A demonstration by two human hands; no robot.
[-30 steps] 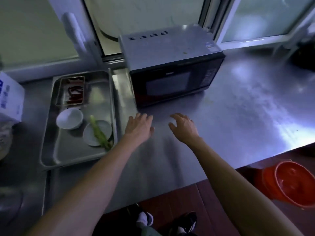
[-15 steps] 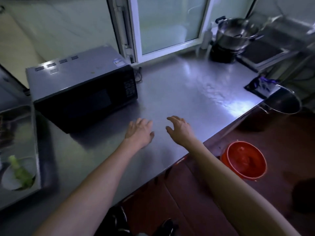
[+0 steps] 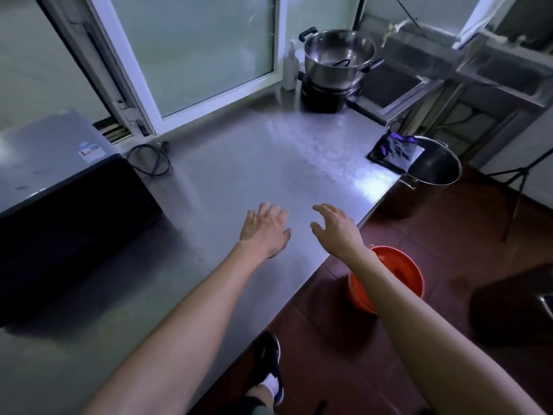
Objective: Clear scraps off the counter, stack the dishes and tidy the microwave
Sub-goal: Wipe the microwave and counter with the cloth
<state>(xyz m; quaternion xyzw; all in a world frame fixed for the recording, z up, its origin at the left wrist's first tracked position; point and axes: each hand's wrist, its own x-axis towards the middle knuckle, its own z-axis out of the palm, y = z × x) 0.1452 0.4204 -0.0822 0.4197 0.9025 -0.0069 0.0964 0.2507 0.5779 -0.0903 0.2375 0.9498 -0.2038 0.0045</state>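
Microwave (image 3: 59, 181) stands at the left edge of the steel table (image 3: 254, 163), door shut, its cable (image 3: 152, 160) coiled just beside its rear right corner under the window frame.

Head view: my left hand (image 3: 264, 229) is palm-down over the table near the front edge, fingers spread and relaxed, gripping nothing; whether it touches the surface I cannot tell. My right hand (image 3: 336, 227) is just beside it, close to the front right edge, fingers loosely bent and apart, also holding nothing.

At the far right corner of the table a steel pot (image 3: 339, 59) sits on a black burner (image 3: 323, 97), with a white pump bottle (image 3: 290, 67) just beside it against the window. A dark cloth (image 3: 393, 151) lies at the right edge. Beyond that edge a large steel stockpot (image 3: 434, 169) stands on the floor, touching or nearly touching the table. An orange bucket (image 3: 401, 277) sits on the floor below my right forearm, partly hidden by it. My shoe (image 3: 270, 366) shows under the front edge.
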